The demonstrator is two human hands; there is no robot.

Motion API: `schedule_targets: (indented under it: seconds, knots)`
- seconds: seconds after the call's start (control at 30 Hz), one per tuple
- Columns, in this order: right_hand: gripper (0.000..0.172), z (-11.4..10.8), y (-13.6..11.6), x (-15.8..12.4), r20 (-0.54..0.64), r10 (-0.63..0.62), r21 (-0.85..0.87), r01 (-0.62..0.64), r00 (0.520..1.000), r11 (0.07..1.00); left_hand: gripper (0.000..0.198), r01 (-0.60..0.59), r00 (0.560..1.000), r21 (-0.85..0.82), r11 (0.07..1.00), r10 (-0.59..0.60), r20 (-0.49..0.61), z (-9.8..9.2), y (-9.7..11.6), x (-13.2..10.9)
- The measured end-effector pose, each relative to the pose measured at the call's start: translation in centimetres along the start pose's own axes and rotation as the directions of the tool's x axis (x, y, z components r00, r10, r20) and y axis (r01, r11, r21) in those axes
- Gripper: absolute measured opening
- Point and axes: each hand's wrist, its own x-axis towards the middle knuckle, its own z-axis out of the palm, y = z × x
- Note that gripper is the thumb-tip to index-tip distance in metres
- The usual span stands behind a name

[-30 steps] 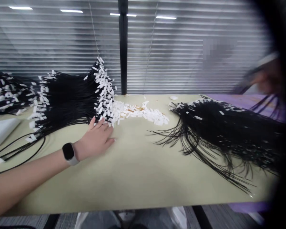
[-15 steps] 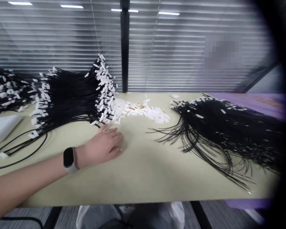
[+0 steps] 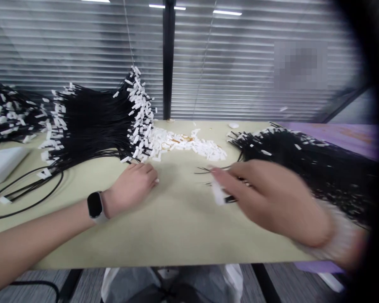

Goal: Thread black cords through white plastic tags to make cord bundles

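Note:
My left hand (image 3: pixel 134 183), wearing a wristband with a dark screen, rests on the table with its fingers curled in. A tiny white bit shows at its fingertips, too small to name. Just behind it lies a large bundle of black cables (image 3: pixel 94 122) with white end caps. Blurred by motion, my right hand (image 3: pixel 268 195) is closed on a black cable (image 3: pixel 230 199) whose white end piece (image 3: pixel 218 193) sticks out below the thumb. Between and beyond the hands is a heap of loose white caps (image 3: pixel 208 149). Black cables with bare ends (image 3: pixel 271 145) lie behind my right hand.
More white-capped cables (image 3: pixel 9 111) lie at the far left, near a white box (image 3: pixel 6 164) and a looped black cable (image 3: pixel 61 181). Blinds (image 3: pixel 240 75) stand along the table's back edge. Purple material (image 3: pixel 344 136) covers the right end.
My right hand has come in from the right holding a cable with a white end piece. My left hand's fingers, spread before, have curled in. The view has shifted slightly.

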Motion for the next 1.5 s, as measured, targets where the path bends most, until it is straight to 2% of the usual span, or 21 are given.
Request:
schedule_targets:
  seconds: [0.07,0.13,0.17,0.27,0.33,0.4,0.47,0.53,0.6,0.73,0.8,0.87,1.0,1.13,1.23,1.37,1.5]
  knots:
    - [0.043,2.1,-1.1,0.6,0.135,-0.125,-0.02,0.129,0.983,0.991,0.024,0.046,0.999,-0.105,0.993,-0.046,0.003,-0.5,0.3,-0.1]
    - [0.047,4.3,-2.0,1.2,0.259,-0.144,-0.016,0.154,0.955,0.988,0.022,0.141,0.99,-0.356,0.924,-0.139,0.032,-0.9,0.8,0.0]
    - [0.05,5.3,-2.4,1.3,0.313,-0.13,-0.008,0.14,0.941,0.99,0.02,0.19,0.981,-0.51,0.839,-0.181,0.068,-1.0,1.0,0.1]
    - [0.057,6.9,-3.3,1.4,0.452,-0.075,0.034,0.067,0.889,0.997,0.018,0.261,0.961,-0.844,0.468,-0.211,0.181,-1.0,1.8,0.3]
    - [0.054,6.8,-3.8,1.3,0.52,-0.037,0.043,0.017,0.854,0.999,0.02,0.268,0.956,-0.922,0.279,-0.194,0.219,-0.6,2.3,0.4]
    - [0.049,6.1,-4.0,1.3,0.552,0.009,0.054,-0.047,0.834,0.997,0.024,0.283,0.946,-0.939,0.195,-0.219,0.239,-0.2,2.6,0.3]
    - [0.048,5.1,-4.1,1.4,0.569,0.012,0.138,-0.11,0.823,0.984,0.029,0.289,0.931,-0.939,0.187,-0.285,0.229,0.1,2.7,0.1]
    - [0.047,4.3,-4.2,1.7,0.593,-0.051,0.29,-0.153,0.804,0.945,0.033,0.282,0.914,-0.939,0.197,-0.351,0.201,0.0,2.8,-0.2]
    - [0.04,3.9,-4.4,2.0,0.605,-0.12,0.433,-0.198,0.787,0.88,0.034,0.283,0.91,-0.941,0.187,-0.362,0.201,-0.2,2.9,-0.5]
    - [0.031,4.6,-4.9,2.0,0.574,-0.114,0.593,-0.316,0.811,0.741,0.036,0.365,0.911,-0.924,0.115,-0.25,0.329,-0.6,3.1,-1.2]
    - [0.025,5.2,-5.1,1.7,0.563,-0.079,0.628,-0.363,0.823,0.688,0.037,0.433,0.89,-0.899,0.064,-0.188,0.415,-0.5,3.1,-1.5]
    - [0.021,5.6,-5.2,1.4,0.536,-0.021,0.637,-0.388,0.844,0.666,0.037,0.461,0.874,-0.888,-0.004,-0.173,0.454,-0.3,3.1,-1.6]
    - [0.016,5.8,-5.8,0.9,0.413,0.057,0.624,-0.327,0.909,0.71,0.038,0.443,0.858,-0.887,-0.129,-0.226,0.462,0.2,3.3,-1.6]
    - [0.017,6.1,-6.3,0.3,0.35,0.035,0.556,-0.237,0.936,0.797,0.047,0.414,0.855,-0.897,-0.152,-0.273,0.441,0.8,3.8,-1.6]
    - [0.02,6.5,-6.3,-0.1,0.324,0.016,0.493,-0.183,0.946,0.85,0.056,0.39,0.865,-0.9,-0.193,-0.259,0.43,1.1,4.2,-1.6]
    - [0.021,6.7,-6.2,-0.2,0.306,0.023,0.422,-0.157,0.952,0.893,0.026,0.393,0.879,-0.882,-0.26,-0.175,0.444,0.8,4.5,-1.8]
    - [0.021,6.6,-6.2,0.0,0.282,0.032,0.359,-0.136,0.959,0.923,0.019,0.405,0.884,-0.873,-0.272,-0.127,0.449,0.5,4.8,-1.9]
